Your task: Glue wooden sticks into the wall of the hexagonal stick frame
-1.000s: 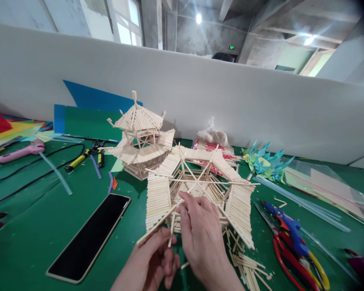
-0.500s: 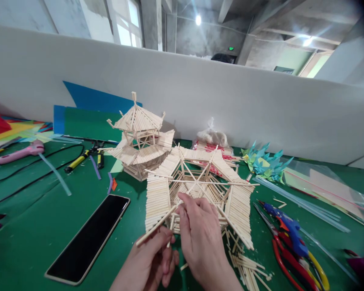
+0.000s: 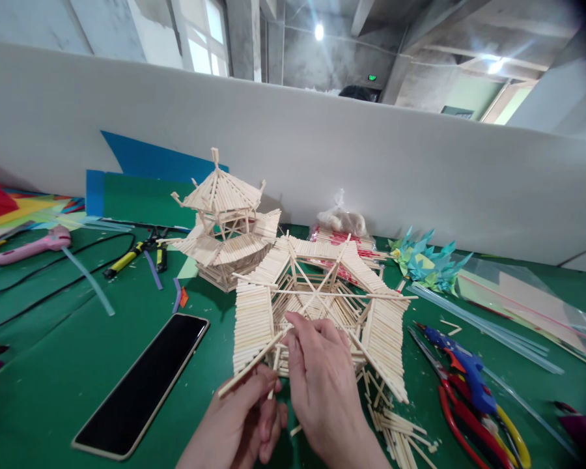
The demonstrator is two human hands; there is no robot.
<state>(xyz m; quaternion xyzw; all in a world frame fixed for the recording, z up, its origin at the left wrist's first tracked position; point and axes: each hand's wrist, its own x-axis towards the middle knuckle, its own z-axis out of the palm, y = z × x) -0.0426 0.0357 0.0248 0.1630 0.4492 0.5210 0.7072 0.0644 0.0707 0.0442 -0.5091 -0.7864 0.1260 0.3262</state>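
Holding a short stick (image 3: 275, 370) pinched in the left hand (image 3: 241, 420), fingers curled narrow around its lower end, at the near edge of the open stick roof frame (image 3: 317, 306). Right hand (image 3: 322, 384) sits just beside it, fingertips closed on the frame's inner spokes near the hub; I can't tell if it grips a loose stick of its own or only steadies the frame.

The frame rests on the green mat (image 3: 78, 352), touching the finished pagoda model (image 3: 224, 225) behind it. One long spoke (image 3: 251, 365) juts out toward the left hand.

To do this step well, my read:
- keep the right hand bracing the spokes so the frame doesn't shift against the pagoda
- line the short stick up parallel with the neighbouring slats before seating it
- press light; the lattice looks thin and glued joints may pop
- keep the wrist clear of the protruding spoke

Around it: phone (image 3: 141, 384) lies flat to the left, near but apart. Loose sticks (image 3: 400, 436) are piled just right of the right wrist. Blue glue gun (image 3: 461, 365) and red-handled pliers (image 3: 463, 417) lie further right, nozzle pointing away from the hands. Paper origami (image 3: 430, 260) and a bag of sticks (image 3: 342, 225) sit by the white partition (image 3: 420, 169).
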